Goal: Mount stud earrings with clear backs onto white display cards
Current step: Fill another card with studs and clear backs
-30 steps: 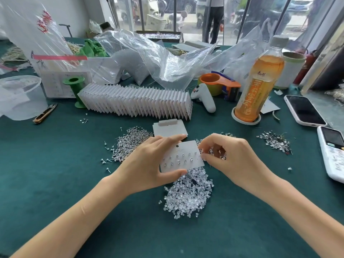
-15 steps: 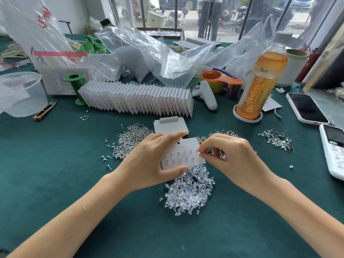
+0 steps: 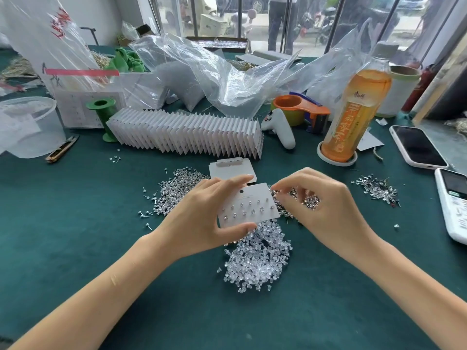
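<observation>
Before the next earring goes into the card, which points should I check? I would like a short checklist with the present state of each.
1. White display card held firmly by the left hand: ok.
2. Right hand pinches at the card's right edge: ok.
3. Stud actually between the right fingertips: cannot tell.
4. Card lifted above the clear backs: ok.
5. Loose stud earrings within reach: ok.
6. Free holes left on the card: cannot tell.

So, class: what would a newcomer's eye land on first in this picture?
Two hands meet mid-table over a white card of stud earrings: the left hand grips it, the right hand pinches at its right edge. A heap of clear backs glitters just below, and an orange drink bottle stands far right.
</observation>
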